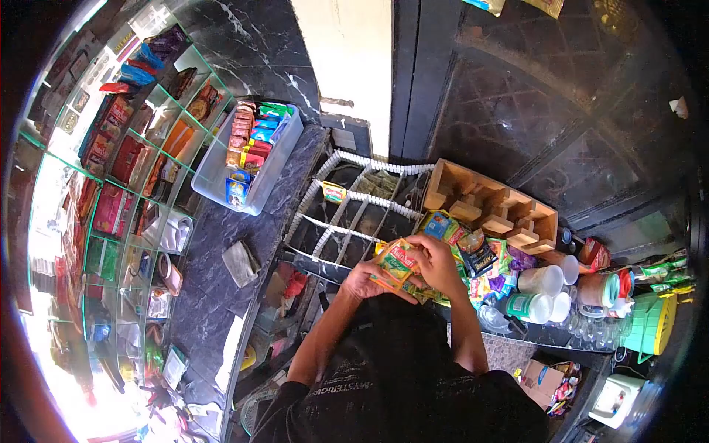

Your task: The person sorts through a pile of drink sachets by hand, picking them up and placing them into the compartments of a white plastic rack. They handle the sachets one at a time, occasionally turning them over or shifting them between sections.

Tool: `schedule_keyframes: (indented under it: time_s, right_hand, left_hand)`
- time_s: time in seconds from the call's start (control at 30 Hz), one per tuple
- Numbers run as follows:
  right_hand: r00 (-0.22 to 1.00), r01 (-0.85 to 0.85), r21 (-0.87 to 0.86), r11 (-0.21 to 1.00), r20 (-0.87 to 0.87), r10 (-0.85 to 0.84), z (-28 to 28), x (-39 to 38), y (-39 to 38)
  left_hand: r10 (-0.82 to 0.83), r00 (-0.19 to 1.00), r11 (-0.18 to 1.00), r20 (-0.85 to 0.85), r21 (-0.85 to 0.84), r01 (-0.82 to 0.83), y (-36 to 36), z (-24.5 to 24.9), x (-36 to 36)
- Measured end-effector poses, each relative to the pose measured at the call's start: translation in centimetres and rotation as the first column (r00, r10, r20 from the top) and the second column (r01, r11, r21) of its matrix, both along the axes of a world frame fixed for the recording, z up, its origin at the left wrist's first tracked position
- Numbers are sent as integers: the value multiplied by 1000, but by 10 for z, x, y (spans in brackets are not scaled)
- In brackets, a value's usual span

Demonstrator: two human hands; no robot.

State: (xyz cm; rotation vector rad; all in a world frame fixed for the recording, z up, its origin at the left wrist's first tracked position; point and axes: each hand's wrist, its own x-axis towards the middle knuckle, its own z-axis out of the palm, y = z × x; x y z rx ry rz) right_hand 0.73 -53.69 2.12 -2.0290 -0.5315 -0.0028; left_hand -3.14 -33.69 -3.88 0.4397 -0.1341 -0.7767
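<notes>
Between my two hands is an orange-and-green drink sachet lettered NutriSari, its printed face turned up. My left hand grips its lower left edge, with the thumb along the side. My right hand closes on the right side, fingers bent over the packet. Just beyond the hands stands a black divided rack with white-wrapped bars. One similar sachet lies in a left compartment of it. To the right of my hands is a heap of mixed sachets, including a black one.
A wooden compartment box stands behind the heap. Plastic jars and a green basket are at the right. On the marble counter at left are a clear tub of sachets and a folded cloth, beside glass shelves.
</notes>
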Motion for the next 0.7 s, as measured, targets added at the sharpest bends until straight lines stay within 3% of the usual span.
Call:
schedule_keyframes:
  time_s: [0.07,0.1,0.17,0.23,0.27,0.4,0.47,0.5,0.57,0.6,0.63,0.7]
  right_hand:
    - [976,0,149,989,-216,32,3,-1,0]
    - [976,1,150,989,-214,32,1,0,0]
    - [984,-47,148,988,-162,71,-4,1,-2]
    - [984,-78,105,991,-151,94,-4,3,-2]
    - [982,-112,62,992,-145,120,-3,3,-2]
    - [994,-32,-87,996,-106,23,9,-1,7]
    - [960,67,-65,996,276,-47,17,-9,18]
    - [960,68,-64,996,276,-48,19,-13,21]
    - [950,-230,3,973,216,224,22,-22,25]
    - [933,-291,-84,953,197,302,16,-24,25]
    - [933,-289,-85,954,200,300,7,-20,23]
    - [908,-265,-291,919,246,340,-4,-10,15]
  left_hand:
    - [-65,995,962,-79,-271,42,-1,1,-2]
    - [-107,988,915,-112,-400,53,-1,2,-3]
    - [-87,991,913,-107,-406,36,-1,4,-4]
    - [-64,980,977,-188,-210,24,2,-5,-1]
    - [-47,991,994,-128,-105,34,0,-12,1]
    - [137,964,991,-227,20,-136,-7,-5,-1]
    - [248,920,968,-304,124,-220,-10,-6,6]
    - [247,920,968,-303,125,-219,-10,-1,7]
    - [273,911,951,-308,231,-206,-9,10,5]
    - [210,943,966,-260,205,-159,-1,0,5]
    - [208,944,966,-257,205,-157,-3,1,6]
    - [237,952,936,-196,308,-169,-8,3,5]
